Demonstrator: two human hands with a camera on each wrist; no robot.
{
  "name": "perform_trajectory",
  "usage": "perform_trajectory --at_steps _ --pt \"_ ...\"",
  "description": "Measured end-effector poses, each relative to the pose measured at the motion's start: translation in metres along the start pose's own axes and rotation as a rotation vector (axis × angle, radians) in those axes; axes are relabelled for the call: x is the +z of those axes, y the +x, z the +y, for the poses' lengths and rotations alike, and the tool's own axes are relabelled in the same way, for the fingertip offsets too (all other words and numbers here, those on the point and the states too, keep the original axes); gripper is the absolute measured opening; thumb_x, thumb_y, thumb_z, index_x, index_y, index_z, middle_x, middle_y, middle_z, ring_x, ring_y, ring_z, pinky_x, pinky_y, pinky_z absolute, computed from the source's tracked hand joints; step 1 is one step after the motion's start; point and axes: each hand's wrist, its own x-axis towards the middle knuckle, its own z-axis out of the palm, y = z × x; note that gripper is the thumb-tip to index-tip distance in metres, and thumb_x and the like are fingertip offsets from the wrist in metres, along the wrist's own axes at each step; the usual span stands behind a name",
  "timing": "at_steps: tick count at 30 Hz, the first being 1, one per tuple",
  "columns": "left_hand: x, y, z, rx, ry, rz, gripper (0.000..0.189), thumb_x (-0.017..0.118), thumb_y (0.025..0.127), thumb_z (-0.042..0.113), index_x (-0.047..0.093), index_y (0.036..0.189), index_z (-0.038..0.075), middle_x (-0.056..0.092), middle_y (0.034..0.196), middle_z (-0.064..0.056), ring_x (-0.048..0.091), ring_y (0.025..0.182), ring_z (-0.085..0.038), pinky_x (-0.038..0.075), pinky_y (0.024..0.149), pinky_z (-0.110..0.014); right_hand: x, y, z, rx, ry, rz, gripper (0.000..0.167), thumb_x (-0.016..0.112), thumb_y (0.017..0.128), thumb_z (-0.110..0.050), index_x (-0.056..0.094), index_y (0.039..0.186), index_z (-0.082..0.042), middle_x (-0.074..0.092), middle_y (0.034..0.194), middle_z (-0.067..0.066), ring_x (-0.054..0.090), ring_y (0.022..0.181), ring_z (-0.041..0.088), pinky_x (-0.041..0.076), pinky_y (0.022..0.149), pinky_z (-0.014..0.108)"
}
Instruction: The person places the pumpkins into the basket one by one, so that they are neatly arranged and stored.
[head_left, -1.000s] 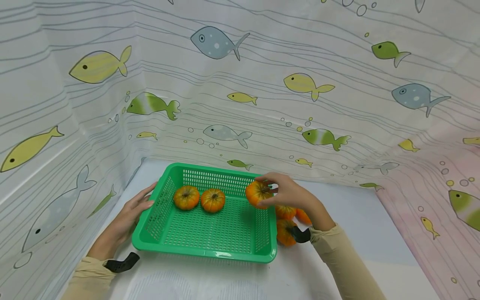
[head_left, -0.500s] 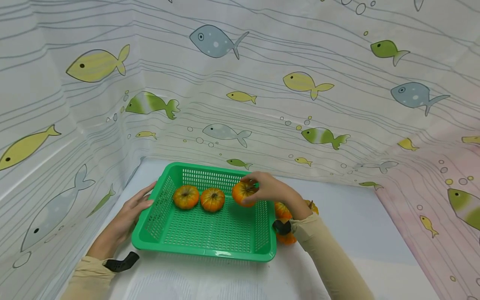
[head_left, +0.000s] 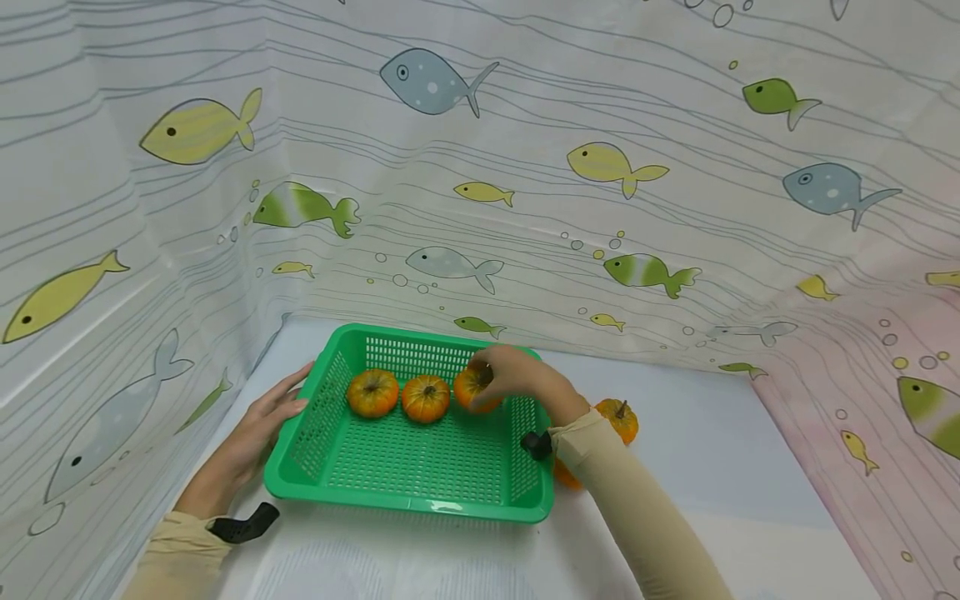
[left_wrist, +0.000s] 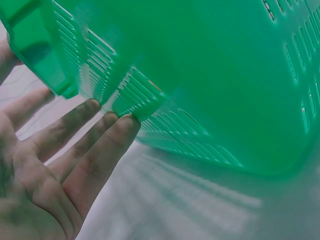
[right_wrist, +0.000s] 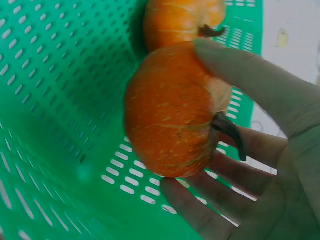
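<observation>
My right hand [head_left: 517, 375] grips a small orange pumpkin [head_left: 469, 388] inside the green basket [head_left: 408, 505], near its far right part. In the right wrist view, thumb and fingers surround this pumpkin [right_wrist: 167, 115], whose dark stem points toward the palm. Two more pumpkins sit to its left in the basket: the middle pumpkin [head_left: 426, 399] close beside it and the left pumpkin [head_left: 372, 393]. At the basket's left side is my left hand [head_left: 255, 429]. The left wrist view shows its straight fingers [left_wrist: 107, 150] touching the slotted outer wall.
Right of the basket, an orange pumpkin [head_left: 618, 419] lies on the white table [head_left: 712, 467]. Another pumpkin [head_left: 567, 477] there is partly hidden by the right sleeve [head_left: 630, 492]. A fish-patterned curtain [head_left: 525, 250] stands behind and at both sides.
My right hand has carried the pumpkin leftward from the basket's right wall to beside the middle pumpkin. The left hand and basket stay in place.
</observation>
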Motion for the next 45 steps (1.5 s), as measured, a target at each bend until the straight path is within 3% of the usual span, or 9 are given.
perform_trajectory --at_steps 6,13,18,26,45 --pt "0.0 0.001 -0.001 -0.003 0.01 0.008 0.061 0.044 0.111 0.018 0.02 0.167 0.018 0.053 0.138 0.025 0.063 0.116 0.001 0.057 0.087 -0.027 0.011 0.01 -0.004 0.04 -0.089 -0.048 0.058 0.089 0.077 -0.025 0.069 0.129 -0.008 0.068 0.113 0.002 0.06 0.097 0.016 0.055 0.086 0.033" --pt "-0.001 0.0 -0.001 0.012 0.003 -0.001 0.06 0.042 0.111 0.016 0.019 0.167 0.018 0.053 0.139 0.025 0.062 0.117 0.002 0.057 0.087 -0.026 0.019 0.012 -0.011 0.061 -0.191 -0.062 0.053 0.09 0.077 -0.024 0.07 0.124 -0.01 0.066 0.112 0.002 0.058 0.098 0.016 0.053 0.087 0.033" --pt "-0.001 0.0 -0.001 0.006 0.009 0.004 0.061 0.043 0.111 0.016 0.019 0.167 0.018 0.053 0.139 0.025 0.062 0.116 0.001 0.057 0.087 -0.027 0.023 0.013 -0.01 0.07 -0.184 -0.07 0.045 0.091 0.077 -0.021 0.072 0.116 -0.01 0.068 0.103 0.0 0.058 0.093 0.015 0.053 0.083 0.031" --pt "-0.001 0.0 -0.001 -0.004 0.026 0.012 0.061 0.044 0.111 0.018 0.019 0.167 0.019 0.052 0.138 0.026 0.061 0.117 0.002 0.056 0.088 -0.026 0.025 0.011 -0.012 0.09 -0.178 -0.055 0.053 0.092 0.075 -0.018 0.07 0.122 -0.008 0.068 0.112 0.002 0.06 0.099 0.016 0.054 0.089 0.032" --pt "0.001 -0.002 0.002 -0.008 0.031 0.0 0.061 0.043 0.112 0.019 0.018 0.167 0.019 0.05 0.139 0.024 0.061 0.117 0.001 0.056 0.088 -0.027 0.027 0.008 -0.012 0.11 -0.167 -0.065 0.051 0.093 0.076 -0.018 0.068 0.119 -0.011 0.064 0.111 0.002 0.058 0.098 0.016 0.054 0.086 0.032"
